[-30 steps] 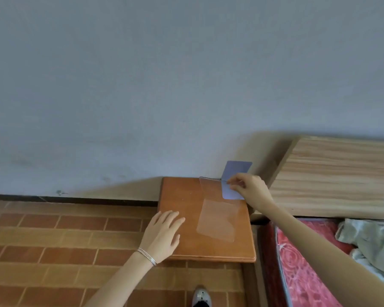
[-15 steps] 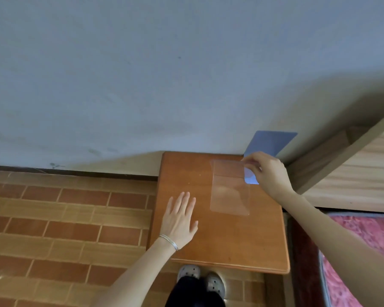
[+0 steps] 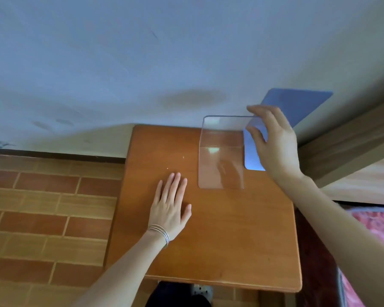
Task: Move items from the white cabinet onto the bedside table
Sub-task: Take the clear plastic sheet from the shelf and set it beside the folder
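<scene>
Glossy wood bedside table (image 3: 208, 240); clear plastic sheet (image 3: 221, 156) (reflective).

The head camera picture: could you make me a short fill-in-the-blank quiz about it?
1. The left hand lies flat on the ____ bedside table.
2. The right hand holds a clear sheet and a ____ card.
3. Thin ____ circle the left wrist.

Missing words: wooden; blue; bracelets

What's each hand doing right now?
Left hand: open, flat on the bedside table, holding nothing.
Right hand: holding the clear plastic sheet and blue sheet.
</scene>
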`<state>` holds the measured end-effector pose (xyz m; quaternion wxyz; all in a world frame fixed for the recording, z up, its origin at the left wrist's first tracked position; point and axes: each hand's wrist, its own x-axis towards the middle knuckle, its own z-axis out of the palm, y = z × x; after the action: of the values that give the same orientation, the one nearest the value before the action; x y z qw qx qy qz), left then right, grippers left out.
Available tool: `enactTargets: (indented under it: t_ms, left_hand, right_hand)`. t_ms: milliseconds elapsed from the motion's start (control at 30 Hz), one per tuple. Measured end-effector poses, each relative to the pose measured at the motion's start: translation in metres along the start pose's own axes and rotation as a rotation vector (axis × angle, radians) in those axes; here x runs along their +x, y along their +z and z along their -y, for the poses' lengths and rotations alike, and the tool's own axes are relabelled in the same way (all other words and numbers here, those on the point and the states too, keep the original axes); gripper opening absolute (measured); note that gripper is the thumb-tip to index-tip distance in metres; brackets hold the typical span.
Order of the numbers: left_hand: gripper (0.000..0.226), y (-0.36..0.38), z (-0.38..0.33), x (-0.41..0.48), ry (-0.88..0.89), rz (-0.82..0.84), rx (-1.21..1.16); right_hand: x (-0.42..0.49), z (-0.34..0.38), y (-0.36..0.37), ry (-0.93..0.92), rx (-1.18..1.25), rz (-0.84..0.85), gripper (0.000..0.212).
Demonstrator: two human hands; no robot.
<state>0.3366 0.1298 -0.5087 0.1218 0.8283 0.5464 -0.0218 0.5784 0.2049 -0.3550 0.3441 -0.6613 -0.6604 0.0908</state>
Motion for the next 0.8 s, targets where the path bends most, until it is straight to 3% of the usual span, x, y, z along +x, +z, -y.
enactTargets:
  t_ms: [67,167,267,367,467,633,800]
  left_hand:
    - [0.067,-0.002,0.0,-0.001,0.004,-0.002,0.006]
    - [0.067,-0.003,-0.002,0.0,-0.012,0.015,-0.004]
    - [0.062,-0.003,-0.006,0.0,-0.053,-0.017,-0.021]
    - [0.062,-0.003,-0.007,0.001,-0.063,-0.049,-0.016]
    - [0.063,-0.003,-0.007,0.001,-0.063,-0.059,-0.017]
    - [0.061,-0.004,-0.006,0.002,-0.067,-0.049,-0.048]
    - [0.061,-0.004,-0.006,0.002,-0.07,-0.041,-0.058]
  right_hand:
    - [-0.027,0.003,-0.001,0.037,-0.005,-0.091,0.038]
    - [-0.077,0.004,0.003,0.116,-0.001,-0.148,0.032]
    - [-0.114,-0.002,0.027,0.106,-0.074,0.15,0.028]
    - [-0.128,-0.006,0.061,0.035,-0.252,0.506,0.043]
    - [-0.121,-0.007,0.08,0.083,-0.346,0.704,0.056]
    - [-0.089,-0.011,0.084,0.167,-0.385,0.742,0.053]
    - [-0.077,-0.02,0.085,0.128,-0.448,0.773,0.056]
